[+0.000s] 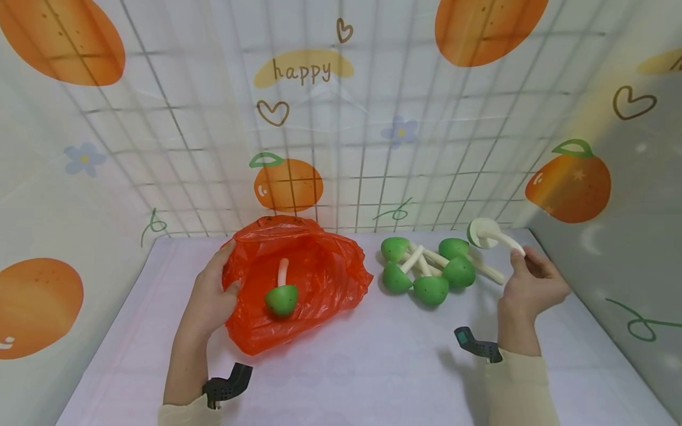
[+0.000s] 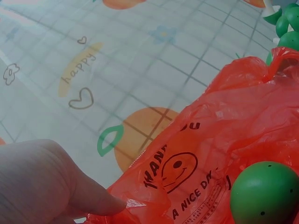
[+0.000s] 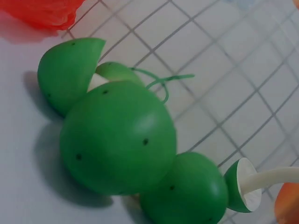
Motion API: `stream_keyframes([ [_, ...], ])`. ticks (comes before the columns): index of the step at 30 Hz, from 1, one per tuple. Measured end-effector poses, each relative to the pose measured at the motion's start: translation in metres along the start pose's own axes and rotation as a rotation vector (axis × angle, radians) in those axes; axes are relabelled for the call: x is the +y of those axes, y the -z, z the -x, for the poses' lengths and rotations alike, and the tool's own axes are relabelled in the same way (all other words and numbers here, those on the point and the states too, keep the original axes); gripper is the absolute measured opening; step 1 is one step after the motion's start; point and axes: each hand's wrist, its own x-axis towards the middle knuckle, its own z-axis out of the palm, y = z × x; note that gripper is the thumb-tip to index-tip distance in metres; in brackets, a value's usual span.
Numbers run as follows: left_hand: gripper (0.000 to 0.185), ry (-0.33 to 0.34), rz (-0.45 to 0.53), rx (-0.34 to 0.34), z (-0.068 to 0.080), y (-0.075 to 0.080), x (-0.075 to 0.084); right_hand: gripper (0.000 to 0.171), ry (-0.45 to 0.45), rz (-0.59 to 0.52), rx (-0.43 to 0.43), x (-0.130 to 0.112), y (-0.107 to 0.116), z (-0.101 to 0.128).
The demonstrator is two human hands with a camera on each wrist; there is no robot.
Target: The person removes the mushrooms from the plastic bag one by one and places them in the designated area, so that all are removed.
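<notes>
My left hand (image 1: 210, 293) grips the left edge of a red plastic bag (image 1: 330, 272), which lies with its mouth spread wide. The bag has black "thank you" print and a smiley face in the left wrist view. Inside it lies a toy mushroom (image 1: 282, 300) with a green cap and pale stem. At the right my right hand (image 1: 533, 287) pinches the stem end of another toy mushroom (image 1: 483, 232), held up with its white underside showing. Left of that hand, several green-capped mushrooms (image 1: 431, 290) lie in a heap, stems crossed; their caps (image 3: 119, 140) fill the right wrist view.
The white table (image 1: 351, 378) is enclosed by curtain walls (image 1: 341, 130) printed with a grid, oranges and hearts. The back wall stands close behind the bag and the heap. Each wrist wears a black camera mount (image 1: 228, 384).
</notes>
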Motion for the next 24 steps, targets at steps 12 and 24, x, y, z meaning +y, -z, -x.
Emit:
stream_keyframes([
  [12,0.080,0.003,0.000,0.004,0.001,0.001,0.001,0.025,-0.046,0.063,0.010,0.025,0.009,-0.014],
  [24,0.080,0.009,0.000,0.007,0.000,0.002,0.000,0.018,-0.044,0.180,0.018,0.036,0.011,-0.017],
])
